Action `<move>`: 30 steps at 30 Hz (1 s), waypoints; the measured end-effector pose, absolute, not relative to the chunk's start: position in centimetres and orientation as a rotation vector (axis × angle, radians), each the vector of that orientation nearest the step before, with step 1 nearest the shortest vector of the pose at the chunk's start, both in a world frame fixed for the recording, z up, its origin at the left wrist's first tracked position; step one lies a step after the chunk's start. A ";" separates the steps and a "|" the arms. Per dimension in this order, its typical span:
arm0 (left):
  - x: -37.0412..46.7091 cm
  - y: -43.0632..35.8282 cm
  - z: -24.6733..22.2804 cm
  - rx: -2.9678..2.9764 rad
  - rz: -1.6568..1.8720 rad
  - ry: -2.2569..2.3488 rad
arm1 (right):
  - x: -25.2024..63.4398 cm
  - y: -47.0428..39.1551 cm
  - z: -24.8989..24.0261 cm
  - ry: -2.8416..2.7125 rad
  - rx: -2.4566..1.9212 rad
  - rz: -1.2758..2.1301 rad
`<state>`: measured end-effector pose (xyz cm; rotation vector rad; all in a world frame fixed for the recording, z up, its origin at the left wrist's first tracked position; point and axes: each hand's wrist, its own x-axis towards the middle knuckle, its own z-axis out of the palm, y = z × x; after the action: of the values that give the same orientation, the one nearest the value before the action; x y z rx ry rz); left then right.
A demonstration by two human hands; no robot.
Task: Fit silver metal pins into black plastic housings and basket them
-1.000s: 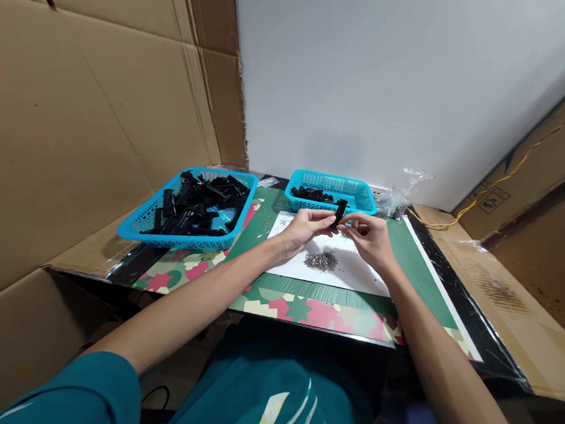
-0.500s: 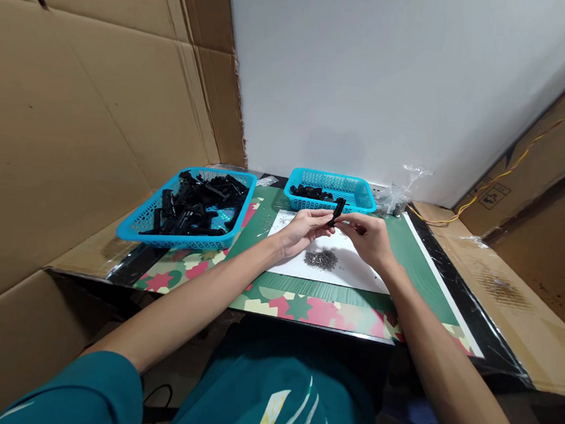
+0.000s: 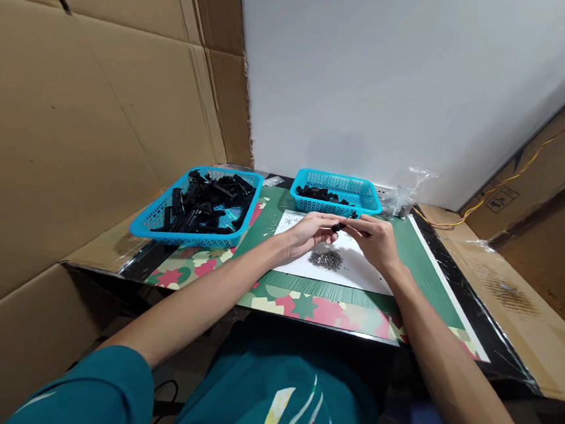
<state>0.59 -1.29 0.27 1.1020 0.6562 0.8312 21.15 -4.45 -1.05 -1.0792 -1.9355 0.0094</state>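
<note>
A small black part is held between my two hands over a white sheet. My left hand grips it from the left, fingers curled around it. My right hand has its fingertips pressed on the part from the right; anything small between those fingertips is hidden. Just below the hands lies a pile of small metal pieces on the sheet.
A blue basket heaped with black parts stands at the left. Behind the hands is a smaller blue basket with black pieces. Clear plastic bags lie right of it. Cardboard walls flank the table.
The black part has tipped from nearly upright to a lower, flatter angle, and my fingers have shifted around it. The whole view has moved slightly, so everything appears a little further right.
</note>
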 end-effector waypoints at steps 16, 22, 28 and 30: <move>-0.2 -1.5 -0.4 2.232 1.017 1.039 | 21.6 -4.3 -1.3 -2.001 -1.255 0.054; -0.4 -1.4 -0.6 2.312 1.018 1.153 | 21.3 -4.3 -1.1 -1.961 -1.235 0.235; -0.4 -1.3 -1.0 2.357 1.009 1.134 | 21.1 -4.2 -0.8 -1.988 -1.228 0.330; -0.3 -1.4 -1.0 2.352 0.978 1.140 | 21.1 -4.1 -0.9 -2.007 -1.224 0.358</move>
<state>-0.32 -1.41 -1.01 2.3521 1.1404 0.9778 21.10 -4.10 -0.87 -1.2236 -2.0070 0.3575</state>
